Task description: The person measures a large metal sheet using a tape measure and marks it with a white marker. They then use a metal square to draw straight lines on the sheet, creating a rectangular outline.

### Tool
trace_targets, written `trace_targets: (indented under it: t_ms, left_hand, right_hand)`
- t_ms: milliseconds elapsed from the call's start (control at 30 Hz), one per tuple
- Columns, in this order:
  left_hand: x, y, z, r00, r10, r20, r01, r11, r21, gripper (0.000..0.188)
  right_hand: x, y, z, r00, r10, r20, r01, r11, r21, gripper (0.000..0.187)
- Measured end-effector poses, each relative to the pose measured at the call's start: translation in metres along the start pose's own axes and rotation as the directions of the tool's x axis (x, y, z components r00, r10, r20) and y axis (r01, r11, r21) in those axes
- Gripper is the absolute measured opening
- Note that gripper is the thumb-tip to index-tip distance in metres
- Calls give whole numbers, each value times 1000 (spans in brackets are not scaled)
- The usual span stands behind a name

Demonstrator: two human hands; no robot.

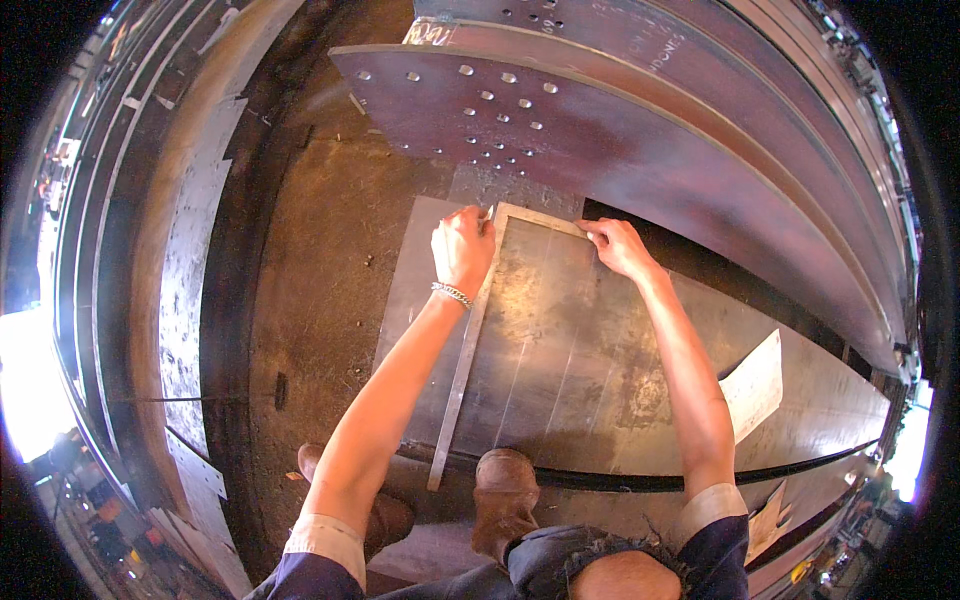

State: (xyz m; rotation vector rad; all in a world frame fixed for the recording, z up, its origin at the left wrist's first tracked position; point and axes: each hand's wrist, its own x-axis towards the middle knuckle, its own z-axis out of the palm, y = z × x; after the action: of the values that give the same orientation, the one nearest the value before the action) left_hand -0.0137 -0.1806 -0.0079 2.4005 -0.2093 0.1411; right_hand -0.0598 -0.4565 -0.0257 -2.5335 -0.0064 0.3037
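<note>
A flat metal framing square [466, 370] lies on the grey steel plate [560, 400], its long arm running toward me and its short arm pointing right. My left hand [463, 248], with a chain bracelet at the wrist, is closed beside the square's corner. A small whitish stick, perhaps chalk, pokes up from its pinched fingers. At the far end of the short arm, my right hand [622, 247] has its fingers bent onto the square, index finger outstretched along it. Thin pale lines cross the plate to the right of the long arm.
A large steel beam [600, 150] with drilled holes stands beyond the plate. Long steel sections [190, 250] run along the left. A white sheet [755, 385] lies on the plate at the right. My brown boot [505, 495] is at the plate's near edge.
</note>
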Motion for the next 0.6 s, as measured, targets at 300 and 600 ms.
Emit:
trace_targets:
  t_ms: [300, 600]
  left_hand:
    - [-1, 3, 13, 997, 82, -13, -81, 995, 65, 18]
    - [2, 3, 9, 995, 62, 76, -70, 992, 107, 16]
  right_hand:
    - [-2, -9, -5, 999, 24, 25, -24, 1000, -11, 27]
    - [0, -7, -3, 1000, 26, 10, -26, 1000, 5, 27]
